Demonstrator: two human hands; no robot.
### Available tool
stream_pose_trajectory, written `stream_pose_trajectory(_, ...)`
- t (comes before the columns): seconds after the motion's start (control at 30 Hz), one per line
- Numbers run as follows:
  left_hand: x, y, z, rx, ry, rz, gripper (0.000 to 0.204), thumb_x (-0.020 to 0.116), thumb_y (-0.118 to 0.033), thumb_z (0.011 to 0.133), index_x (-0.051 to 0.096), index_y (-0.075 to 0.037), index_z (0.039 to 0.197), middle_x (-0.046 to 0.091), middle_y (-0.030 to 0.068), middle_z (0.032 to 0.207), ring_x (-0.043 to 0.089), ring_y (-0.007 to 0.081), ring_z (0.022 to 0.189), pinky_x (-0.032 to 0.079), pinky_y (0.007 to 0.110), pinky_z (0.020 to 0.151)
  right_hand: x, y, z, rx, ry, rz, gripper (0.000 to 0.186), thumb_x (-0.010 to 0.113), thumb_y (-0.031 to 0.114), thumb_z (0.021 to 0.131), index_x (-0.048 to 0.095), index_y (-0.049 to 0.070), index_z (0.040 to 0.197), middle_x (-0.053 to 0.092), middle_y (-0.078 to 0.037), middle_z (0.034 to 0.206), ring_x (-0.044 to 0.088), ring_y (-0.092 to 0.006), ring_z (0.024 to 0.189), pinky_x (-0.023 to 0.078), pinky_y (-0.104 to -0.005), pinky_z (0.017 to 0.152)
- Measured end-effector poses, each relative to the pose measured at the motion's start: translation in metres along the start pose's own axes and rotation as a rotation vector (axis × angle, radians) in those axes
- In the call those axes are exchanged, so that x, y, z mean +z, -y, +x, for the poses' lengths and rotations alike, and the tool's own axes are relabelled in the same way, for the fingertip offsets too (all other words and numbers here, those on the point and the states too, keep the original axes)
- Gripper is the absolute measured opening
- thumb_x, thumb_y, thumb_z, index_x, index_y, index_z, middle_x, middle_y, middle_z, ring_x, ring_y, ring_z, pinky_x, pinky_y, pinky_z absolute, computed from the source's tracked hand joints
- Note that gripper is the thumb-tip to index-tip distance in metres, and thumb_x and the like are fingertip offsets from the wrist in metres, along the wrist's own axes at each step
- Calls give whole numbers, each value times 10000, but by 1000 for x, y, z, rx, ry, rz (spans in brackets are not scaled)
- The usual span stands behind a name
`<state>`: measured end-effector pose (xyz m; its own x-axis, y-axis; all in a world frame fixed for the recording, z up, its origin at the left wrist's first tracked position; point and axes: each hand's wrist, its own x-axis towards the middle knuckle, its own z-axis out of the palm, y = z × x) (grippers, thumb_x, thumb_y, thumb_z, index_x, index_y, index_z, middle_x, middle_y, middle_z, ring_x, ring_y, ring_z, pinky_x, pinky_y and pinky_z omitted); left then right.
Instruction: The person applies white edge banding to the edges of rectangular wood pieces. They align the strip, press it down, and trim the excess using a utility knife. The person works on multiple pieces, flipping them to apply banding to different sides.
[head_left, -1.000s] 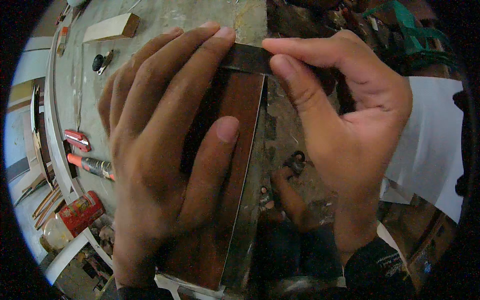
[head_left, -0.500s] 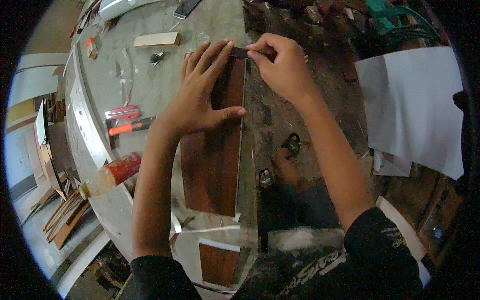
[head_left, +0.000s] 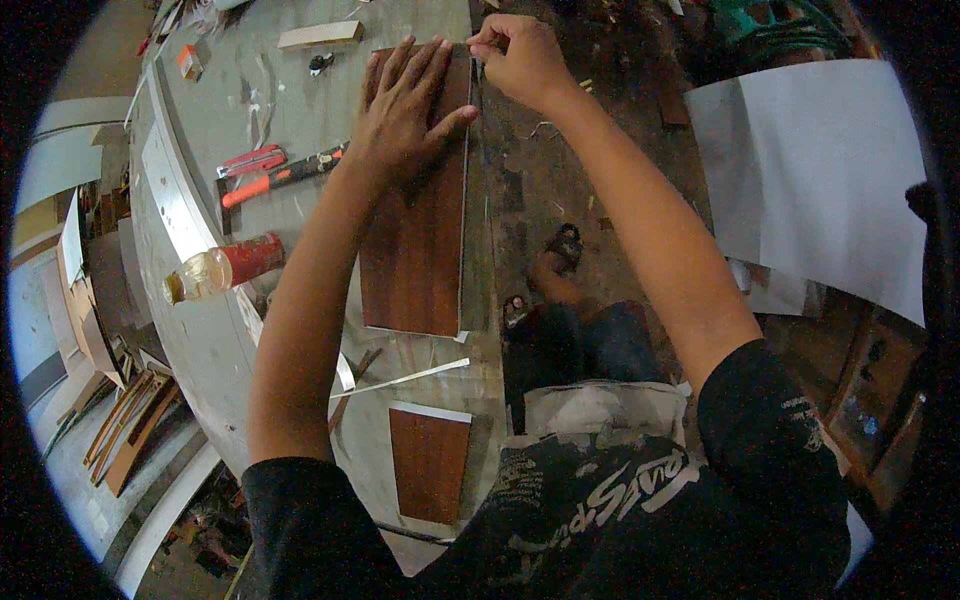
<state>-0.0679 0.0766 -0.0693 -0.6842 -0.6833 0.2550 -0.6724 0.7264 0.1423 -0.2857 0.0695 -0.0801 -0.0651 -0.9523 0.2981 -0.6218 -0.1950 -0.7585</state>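
Now my left hand point(head_left: 408, 112) lies flat and wide open on the far end of a long brown wooden panel point(head_left: 415, 240), with all fingers spread and the thumb pointing toward the right edge. The panel lies lengthwise on the grey workbench point(head_left: 250, 130), close to its right border, and its right edge has a thin pale strip along it.

My right hand point(head_left: 515, 55) is closed into a narrow pinch at the far right corner of the panel, just beside my left fingertips. It holds something small between thumb and fingers, but I cannot tell what it is, because it is too small to see.

Nearer to me, on the same bench, lies a second, shorter brown panel point(head_left: 430, 462) with a pale top edge. Between the 2 panels lies a thin pale strip point(head_left: 410, 377), a little tilted.

To the left of my left forearm there are a red-handled tool point(head_left: 250, 160) and an orange-handled tool point(head_left: 285, 177), near each other. A bottle with a red label point(head_left: 225, 268) lies on its side close to the bench's left edge. A small pale wooden block point(head_left: 320, 35) rests at the far end. Below the bench, on the floor, my foot in a sandal point(head_left: 560, 245) is visible.
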Motion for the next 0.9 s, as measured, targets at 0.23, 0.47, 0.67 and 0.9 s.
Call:
stream_pose_trajectory(0.23,-1,-6,-8,-61,116,117,974,542,-748,912,310,-131,1628,323,83,1678,228,284,1575,89,581,1261,14,-2,-14,-57,-131,5,139,794,168,786,719,63,836,733,-172,868,710,-380,817,555,-479,755)
stream_pose_trajectory(0.47,-23,11,-10,135,162,-160,1381,760,-846,596,217,-145,1655,237,77,1713,188,299,1585,92,596,1264,23,-9,-11,-36,-117,2,133,795,183,811,724,74,839,737,-158,880,712,-378,834,557,-477,765)
stream_pose_trajectory(0.67,-26,7,-12,100,203,-130,1377,802,-794,602,199,-151,1659,221,80,1719,160,319,1592,81,591,1267,25,-12,-12,-41,-117,23,136,796,191,817,733,73,841,737,-158,841,717,-365,803,558,-475,738)
stream_pose_trajectory(0.9,-28,3,-18,83,220,-96,1371,779,-818,604,211,-146,1656,224,84,1717,176,317,1587,126,575,1267,24,-3,-22,17,-82,-10,139,789,194,818,734,70,848,735,-176,853,719,-370,816,563,-473,738)
